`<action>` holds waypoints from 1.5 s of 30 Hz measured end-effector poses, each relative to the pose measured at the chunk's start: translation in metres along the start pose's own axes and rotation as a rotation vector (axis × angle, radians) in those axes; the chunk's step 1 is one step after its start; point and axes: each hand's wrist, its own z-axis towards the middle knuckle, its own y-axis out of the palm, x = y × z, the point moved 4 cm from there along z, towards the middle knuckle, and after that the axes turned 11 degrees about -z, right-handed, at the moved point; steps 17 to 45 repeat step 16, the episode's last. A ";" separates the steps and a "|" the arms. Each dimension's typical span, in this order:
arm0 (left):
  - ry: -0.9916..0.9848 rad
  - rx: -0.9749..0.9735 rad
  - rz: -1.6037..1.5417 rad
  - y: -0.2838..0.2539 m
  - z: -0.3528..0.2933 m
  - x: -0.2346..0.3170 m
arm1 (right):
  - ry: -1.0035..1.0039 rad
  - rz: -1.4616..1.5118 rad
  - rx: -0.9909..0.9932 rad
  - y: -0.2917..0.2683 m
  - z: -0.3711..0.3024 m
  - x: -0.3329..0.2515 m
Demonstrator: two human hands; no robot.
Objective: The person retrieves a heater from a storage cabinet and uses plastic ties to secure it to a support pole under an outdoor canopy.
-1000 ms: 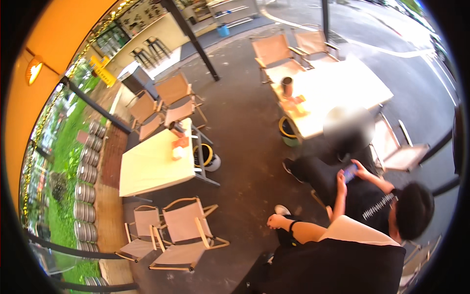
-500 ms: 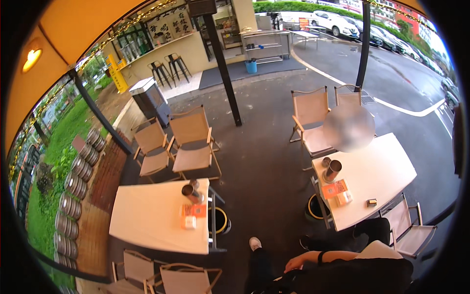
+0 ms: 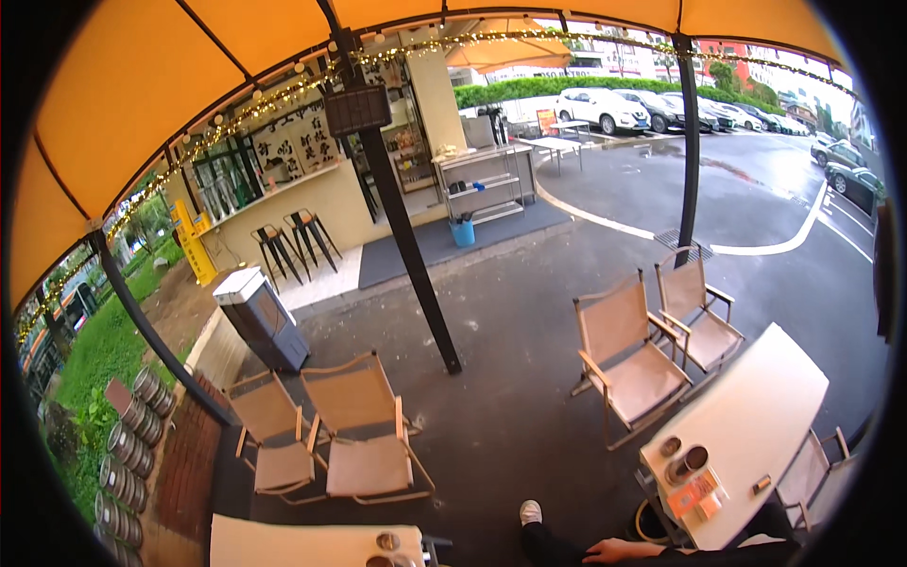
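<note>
At the lower edge, my right hand (image 3: 616,551) lies low beside a dark trouser leg (image 3: 550,546). Its fingers reach loosely to the left, and nothing shows in them. A white shoe (image 3: 531,512) stands on the dark pavement ahead of it. My left hand is out of view. Nearest the hand is the pale table (image 3: 756,406) on the right. It bears a dark metallic cylinder (image 3: 690,461), a smaller round cup (image 3: 670,446), an orange card (image 3: 693,494), a tissue-like packet (image 3: 710,504) and a small box (image 3: 761,484).
Tan folding chairs (image 3: 631,345) stand beyond the right table, others (image 3: 354,425) at left behind a second table (image 3: 274,545). A black post (image 3: 406,227) rises midway. A grey cabinet (image 3: 263,318), a counter with stools (image 3: 312,241) and a metal shelf (image 3: 487,184) lie farther off.
My view has tilted up, so tables, chairs and my right hand sit lower in the picture. More of the orange canopy and parked cars shows. The forearm is now mostly cut off.
</note>
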 end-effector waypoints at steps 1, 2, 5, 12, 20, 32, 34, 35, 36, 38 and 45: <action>0.008 0.001 0.005 -0.003 0.028 0.004 | -0.103 -0.035 0.252 -0.092 -0.026 -0.088; 0.026 -0.013 0.020 -0.004 0.055 0.018 | -0.111 -0.030 0.271 -0.110 0.009 -0.069; 0.049 -0.046 0.043 0.003 0.117 0.040 | 0.002 -0.052 0.108 -0.113 0.151 0.034; 0.122 -0.111 0.142 -0.003 0.252 0.064 | 0.022 -0.038 -0.131 -0.236 0.332 0.085; 0.227 -0.054 0.157 -0.025 0.385 0.095 | 0.025 0.056 -0.071 -0.335 0.383 0.145; 0.227 -0.054 0.157 -0.025 0.385 0.095 | 0.025 0.056 -0.071 -0.335 0.383 0.145; 0.227 -0.054 0.157 -0.025 0.385 0.095 | 0.025 0.056 -0.071 -0.335 0.383 0.145; 0.227 -0.054 0.157 -0.025 0.385 0.095 | 0.025 0.056 -0.071 -0.335 0.383 0.145; 0.227 -0.054 0.157 -0.025 0.385 0.095 | 0.025 0.056 -0.071 -0.335 0.383 0.145; 0.227 -0.054 0.157 -0.025 0.385 0.095 | 0.025 0.056 -0.071 -0.335 0.383 0.145; 0.227 -0.054 0.157 -0.025 0.385 0.095 | 0.025 0.056 -0.071 -0.335 0.383 0.145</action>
